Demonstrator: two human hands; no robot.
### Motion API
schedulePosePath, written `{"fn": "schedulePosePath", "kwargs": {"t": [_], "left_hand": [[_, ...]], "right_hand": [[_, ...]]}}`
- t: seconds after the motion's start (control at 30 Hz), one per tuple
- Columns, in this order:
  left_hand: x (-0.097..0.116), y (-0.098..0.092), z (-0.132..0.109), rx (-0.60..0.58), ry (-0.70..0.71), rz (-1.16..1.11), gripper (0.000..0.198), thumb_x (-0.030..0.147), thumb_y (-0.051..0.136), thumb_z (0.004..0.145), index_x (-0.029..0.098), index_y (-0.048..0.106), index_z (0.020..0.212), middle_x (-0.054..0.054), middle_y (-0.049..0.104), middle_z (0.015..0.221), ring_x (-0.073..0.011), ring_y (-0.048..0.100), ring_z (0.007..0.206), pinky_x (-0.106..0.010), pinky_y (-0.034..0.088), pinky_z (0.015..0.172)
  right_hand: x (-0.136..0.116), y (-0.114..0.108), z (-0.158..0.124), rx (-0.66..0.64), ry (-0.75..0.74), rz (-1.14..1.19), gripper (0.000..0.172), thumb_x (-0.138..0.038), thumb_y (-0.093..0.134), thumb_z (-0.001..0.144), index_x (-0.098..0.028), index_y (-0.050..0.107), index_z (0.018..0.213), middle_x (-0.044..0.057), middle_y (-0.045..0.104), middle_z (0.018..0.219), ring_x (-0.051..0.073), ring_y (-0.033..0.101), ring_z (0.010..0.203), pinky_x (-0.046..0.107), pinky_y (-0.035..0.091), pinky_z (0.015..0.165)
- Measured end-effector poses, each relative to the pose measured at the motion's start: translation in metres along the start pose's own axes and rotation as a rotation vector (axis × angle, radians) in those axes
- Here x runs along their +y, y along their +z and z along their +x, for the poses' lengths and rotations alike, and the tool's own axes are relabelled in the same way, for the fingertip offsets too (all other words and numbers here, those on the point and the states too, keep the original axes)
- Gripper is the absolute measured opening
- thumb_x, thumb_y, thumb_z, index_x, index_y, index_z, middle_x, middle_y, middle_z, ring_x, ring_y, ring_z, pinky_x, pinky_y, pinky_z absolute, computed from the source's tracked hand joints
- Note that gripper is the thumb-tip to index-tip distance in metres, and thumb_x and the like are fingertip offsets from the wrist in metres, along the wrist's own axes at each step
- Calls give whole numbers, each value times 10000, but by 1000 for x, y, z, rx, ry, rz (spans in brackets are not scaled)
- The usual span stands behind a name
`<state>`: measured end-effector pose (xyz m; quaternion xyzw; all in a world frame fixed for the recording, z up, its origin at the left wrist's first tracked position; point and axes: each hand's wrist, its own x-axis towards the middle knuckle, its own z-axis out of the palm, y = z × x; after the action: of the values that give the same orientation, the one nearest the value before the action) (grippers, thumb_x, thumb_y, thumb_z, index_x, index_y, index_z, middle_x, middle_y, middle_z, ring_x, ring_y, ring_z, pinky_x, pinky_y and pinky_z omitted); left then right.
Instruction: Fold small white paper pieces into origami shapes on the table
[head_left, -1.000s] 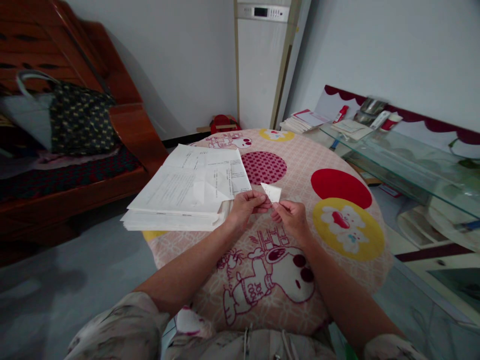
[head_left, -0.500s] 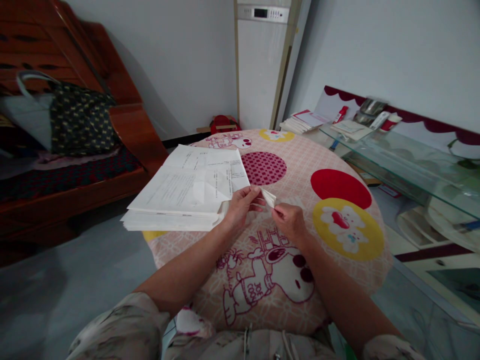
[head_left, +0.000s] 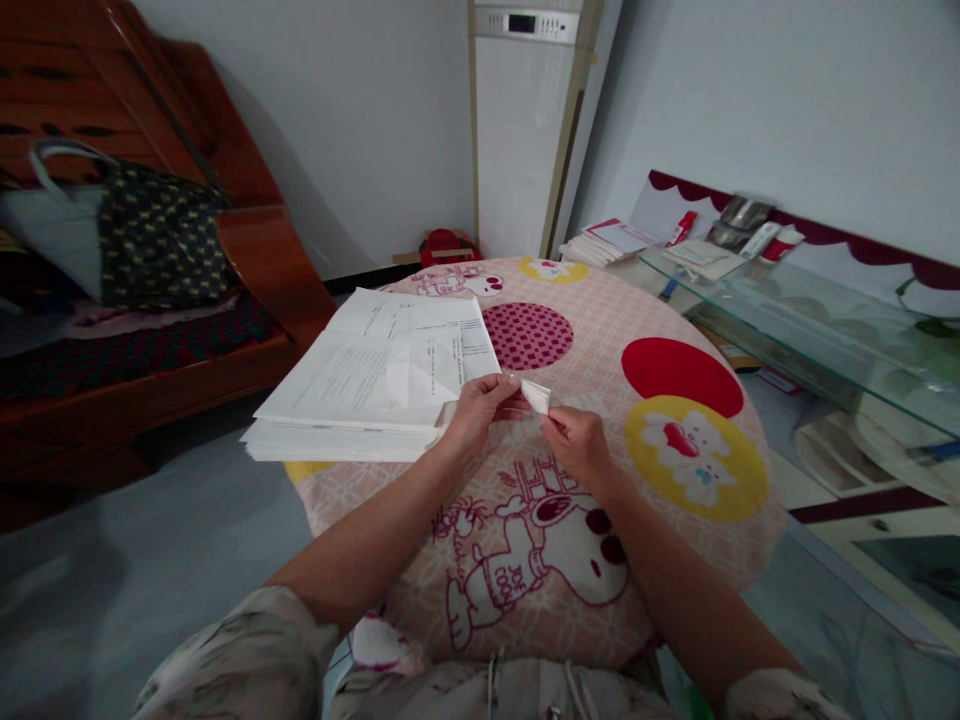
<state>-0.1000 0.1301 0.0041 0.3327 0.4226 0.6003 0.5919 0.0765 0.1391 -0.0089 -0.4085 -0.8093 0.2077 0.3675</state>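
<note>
Between my two hands is a small folded piece of paper [head_left: 536, 394], whitish and layered, held just above the tablecloth. My left hand [head_left: 486, 402] pinches its left corner between thumb and forefinger, the other fingers curled loosely below. My right hand [head_left: 576, 438] is closed with thumb and forefinger on its lower right edge. To the left of my left hand lies a stack of printed paper sheets [head_left: 352, 375], the upper ones creased. A patterned tablecloth [head_left: 600, 310] with cartoon figures and coloured circles covers the round table under both hands.
On the right runs a glass shelf [head_left: 810, 330] bearing a red bottle [head_left: 681, 229], metal containers [head_left: 742, 215] and papers. A wooden bench [head_left: 259, 260] with a dark patterned bag [head_left: 161, 235] stands at the left. Behind the table rises a white upright appliance [head_left: 521, 140].
The folded paper has turned slightly between my fingers, showing a broader face. Both hands have barely moved, and the paper stack lies where it was.
</note>
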Motion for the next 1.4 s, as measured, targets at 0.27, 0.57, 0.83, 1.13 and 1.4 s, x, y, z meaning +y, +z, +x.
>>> {"fn": "schedulePosePath", "kwargs": {"t": [0.27, 0.57, 0.83, 1.13, 1.4], "left_hand": [[-3, -1, 0, -111, -5, 38, 342, 390, 849, 651, 142, 637, 754, -49, 711, 697, -152, 683, 618, -241, 532, 588], [-5, 0, 0, -134, -13, 40, 303, 341, 839, 654, 130, 665, 786, -70, 728, 713, -158, 689, 611, -249, 533, 599], [-4, 4, -3, -114, -2, 58, 317, 339, 841, 639, 125, 687, 815, -63, 722, 710, -157, 673, 602, -270, 538, 600], [-6, 5, -3, -58, 60, 93, 265, 220, 810, 629, 155, 584, 750, 15, 635, 598, -112, 607, 527, -236, 514, 541], [-6, 7, -5, -51, 77, 114, 223, 216, 797, 621, 144, 634, 756, 0, 648, 641, -111, 604, 548, -235, 512, 536]], "right_hand": [[-3, -4, 2, -124, 452, 660, 329, -488, 636, 798, -164, 677, 754, 32, 681, 602, 153, 618, 480, 241, 476, 440], [-6, -6, 2, -157, 536, 828, 338, -491, 661, 771, -154, 679, 760, 53, 702, 609, 151, 622, 460, 228, 456, 400], [-9, -7, 5, -188, 568, 836, 342, -491, 667, 736, -150, 657, 726, 45, 688, 571, 139, 601, 414, 214, 442, 372], [-7, -3, 2, -206, 525, 724, 327, -473, 641, 770, -158, 646, 685, 44, 687, 572, 129, 602, 416, 197, 442, 358], [-6, -2, 2, -217, 527, 690, 327, -471, 644, 775, -164, 635, 663, 46, 684, 564, 131, 602, 412, 190, 430, 338]]}}
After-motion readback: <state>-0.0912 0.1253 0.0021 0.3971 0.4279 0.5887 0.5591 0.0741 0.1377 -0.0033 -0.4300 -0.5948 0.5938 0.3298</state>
